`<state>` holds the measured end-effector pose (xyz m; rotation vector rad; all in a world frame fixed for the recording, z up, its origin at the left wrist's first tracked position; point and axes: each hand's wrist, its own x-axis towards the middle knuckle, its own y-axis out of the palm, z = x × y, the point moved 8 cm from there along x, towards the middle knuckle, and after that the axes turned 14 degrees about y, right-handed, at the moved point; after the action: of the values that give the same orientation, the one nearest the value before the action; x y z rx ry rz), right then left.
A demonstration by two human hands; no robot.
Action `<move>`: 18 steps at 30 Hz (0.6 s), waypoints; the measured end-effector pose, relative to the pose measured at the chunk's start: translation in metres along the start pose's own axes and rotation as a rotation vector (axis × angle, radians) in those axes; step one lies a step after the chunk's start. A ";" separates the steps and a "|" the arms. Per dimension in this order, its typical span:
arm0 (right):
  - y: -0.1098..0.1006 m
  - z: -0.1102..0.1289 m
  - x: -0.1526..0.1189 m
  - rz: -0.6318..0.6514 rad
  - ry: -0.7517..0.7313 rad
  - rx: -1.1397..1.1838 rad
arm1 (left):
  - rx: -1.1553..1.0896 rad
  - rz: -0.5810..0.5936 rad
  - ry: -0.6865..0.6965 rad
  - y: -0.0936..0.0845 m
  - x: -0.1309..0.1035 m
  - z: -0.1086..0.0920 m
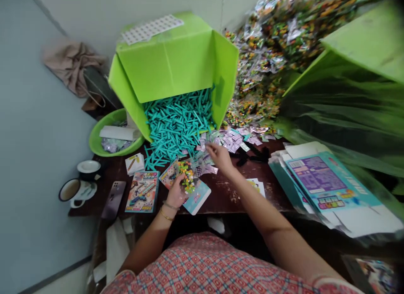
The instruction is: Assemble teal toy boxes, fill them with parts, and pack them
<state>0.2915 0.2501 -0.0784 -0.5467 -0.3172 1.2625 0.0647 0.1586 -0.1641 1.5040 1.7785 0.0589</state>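
Bag (187, 176) in left hand (175, 194); right hand (221, 159) near sachets (232, 139).

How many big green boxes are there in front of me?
2. One green box sits beyond your left hand, teal sticks spilling out; the other green box is at upper right, cut off by the frame. Others may be hidden.

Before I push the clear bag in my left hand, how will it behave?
The clear bag probably flexes, since it looks like thin film. Its small colourful pieces look loose, so they may shift and make it sag.
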 end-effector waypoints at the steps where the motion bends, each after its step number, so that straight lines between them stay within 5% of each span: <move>1: -0.003 0.008 0.031 -0.041 0.020 -0.015 | -0.002 -0.023 -0.017 -0.005 -0.003 -0.004; 6: 0.007 0.028 0.138 -0.121 0.108 -0.052 | -0.041 -0.035 0.021 -0.014 -0.016 -0.022; 10: 0.013 0.019 0.138 -0.096 0.108 -0.066 | -0.081 -0.076 0.041 -0.025 -0.022 -0.024; 14: 0.016 0.026 0.040 -0.063 -0.227 0.036 | -0.088 -0.090 0.071 -0.031 -0.017 -0.022; 16: 0.039 0.033 -0.042 0.162 -0.492 0.019 | -0.096 -0.037 0.100 -0.023 -0.014 -0.018; 18: 0.059 0.027 -0.112 0.285 -0.608 -0.020 | -0.097 0.012 0.118 -0.012 -0.014 -0.012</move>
<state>0.1975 0.1606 -0.0805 -0.2141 -0.7796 1.6923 0.0474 0.1486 -0.1547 1.4677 1.8324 0.2419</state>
